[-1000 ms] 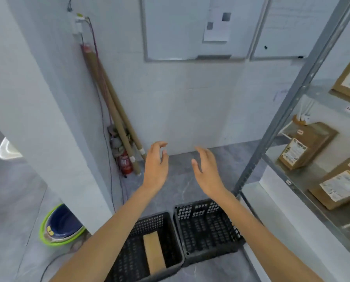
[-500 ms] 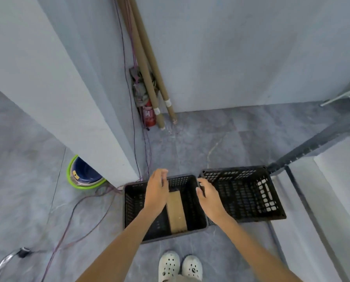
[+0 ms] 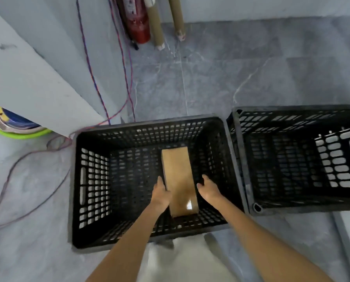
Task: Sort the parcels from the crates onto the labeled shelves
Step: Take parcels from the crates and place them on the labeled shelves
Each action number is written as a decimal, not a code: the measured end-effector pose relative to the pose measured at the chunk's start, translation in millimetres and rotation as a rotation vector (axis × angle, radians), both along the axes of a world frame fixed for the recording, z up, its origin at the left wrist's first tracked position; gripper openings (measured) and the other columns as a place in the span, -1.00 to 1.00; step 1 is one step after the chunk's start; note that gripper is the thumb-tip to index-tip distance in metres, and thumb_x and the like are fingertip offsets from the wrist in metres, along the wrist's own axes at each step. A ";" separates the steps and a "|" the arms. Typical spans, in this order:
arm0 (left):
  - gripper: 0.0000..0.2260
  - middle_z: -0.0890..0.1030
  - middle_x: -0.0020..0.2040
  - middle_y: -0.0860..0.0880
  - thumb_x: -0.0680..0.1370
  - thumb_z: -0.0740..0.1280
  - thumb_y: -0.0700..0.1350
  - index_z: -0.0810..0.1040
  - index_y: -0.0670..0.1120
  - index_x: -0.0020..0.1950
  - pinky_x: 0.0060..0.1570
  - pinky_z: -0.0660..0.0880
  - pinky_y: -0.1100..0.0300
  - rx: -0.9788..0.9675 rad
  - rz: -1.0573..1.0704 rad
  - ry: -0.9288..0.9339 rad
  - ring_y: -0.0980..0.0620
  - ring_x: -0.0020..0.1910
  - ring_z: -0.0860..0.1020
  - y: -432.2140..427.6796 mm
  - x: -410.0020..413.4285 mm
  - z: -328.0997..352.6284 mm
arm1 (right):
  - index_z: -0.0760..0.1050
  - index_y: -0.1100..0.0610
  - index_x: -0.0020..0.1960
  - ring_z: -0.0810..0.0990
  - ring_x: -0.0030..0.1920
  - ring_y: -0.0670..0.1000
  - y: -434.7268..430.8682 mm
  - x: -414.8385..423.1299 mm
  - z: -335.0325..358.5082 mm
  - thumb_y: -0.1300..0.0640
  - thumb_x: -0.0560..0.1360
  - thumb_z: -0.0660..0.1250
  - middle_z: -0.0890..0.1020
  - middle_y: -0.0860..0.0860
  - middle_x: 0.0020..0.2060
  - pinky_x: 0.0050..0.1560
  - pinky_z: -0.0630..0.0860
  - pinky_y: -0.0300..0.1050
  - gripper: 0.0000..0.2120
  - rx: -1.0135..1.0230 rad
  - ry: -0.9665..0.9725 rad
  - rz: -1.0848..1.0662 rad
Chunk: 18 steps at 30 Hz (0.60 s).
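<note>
A long brown cardboard parcel (image 3: 179,180) lies in the left black plastic crate (image 3: 92,176) on the floor. Both my arms reach down into this crate. My left hand (image 3: 160,193) lies against the parcel's left side with its fingers stretched forward. My right hand (image 3: 207,188) is at the parcel's right side, thumb near the edge and fingers pointing down along it. Neither hand curls round the parcel. The right black crate (image 3: 340,159) stands beside it and shows no parcel inside.
A white wall corner (image 3: 38,82) juts in at the left, with a green-rimmed bowl (image 3: 13,127) behind it. Cables (image 3: 117,64) trail across the grey floor. A red extinguisher (image 3: 138,23) and cardboard tubes (image 3: 156,27) lean at the far wall.
The view has tipped down from the wall and shelves to the crates. Both hands dropped from chest height into the left crate and now flank the parcel.
</note>
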<state>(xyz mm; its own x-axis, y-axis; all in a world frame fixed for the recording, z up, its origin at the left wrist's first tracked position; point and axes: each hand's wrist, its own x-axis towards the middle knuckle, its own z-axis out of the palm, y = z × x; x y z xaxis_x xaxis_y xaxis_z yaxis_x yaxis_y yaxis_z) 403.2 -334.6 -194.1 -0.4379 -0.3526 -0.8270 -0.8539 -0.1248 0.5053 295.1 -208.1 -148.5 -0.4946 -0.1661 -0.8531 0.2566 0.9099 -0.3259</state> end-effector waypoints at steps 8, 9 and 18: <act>-0.49 0.46 0.29 -0.10 0.56 0.18 -0.23 0.14 0.00 0.48 0.17 0.48 -0.01 0.053 0.246 -0.025 -0.10 0.18 0.48 25.7 -13.2 -25.8 | -0.02 0.04 0.55 0.27 0.43 0.10 -6.7 12.4 -53.9 0.18 0.63 0.14 0.27 0.06 0.46 0.38 0.26 0.01 -0.44 -0.108 -0.207 -0.206; -0.46 0.47 0.27 -0.09 0.55 0.21 -0.22 0.12 0.02 0.49 0.14 0.49 0.00 0.058 0.258 -0.034 -0.11 0.17 0.48 25.5 -12.9 -13.6 | -0.01 0.02 0.55 0.28 0.43 0.10 -5.1 12.6 -43.9 0.19 0.62 0.14 0.27 0.06 0.46 0.39 0.27 0.01 -0.44 -0.120 -0.184 -0.202; -0.54 0.46 0.29 -0.07 0.58 0.16 -0.26 0.26 0.00 0.47 0.25 0.43 -0.02 -0.090 0.325 0.103 -0.11 0.25 0.45 14.3 -19.4 227.6 | 0.17 0.01 0.50 0.39 0.33 0.06 8.1 12.6 198.4 0.26 0.60 0.15 0.40 0.08 0.35 0.36 0.35 -0.06 -0.50 -0.341 0.026 -0.186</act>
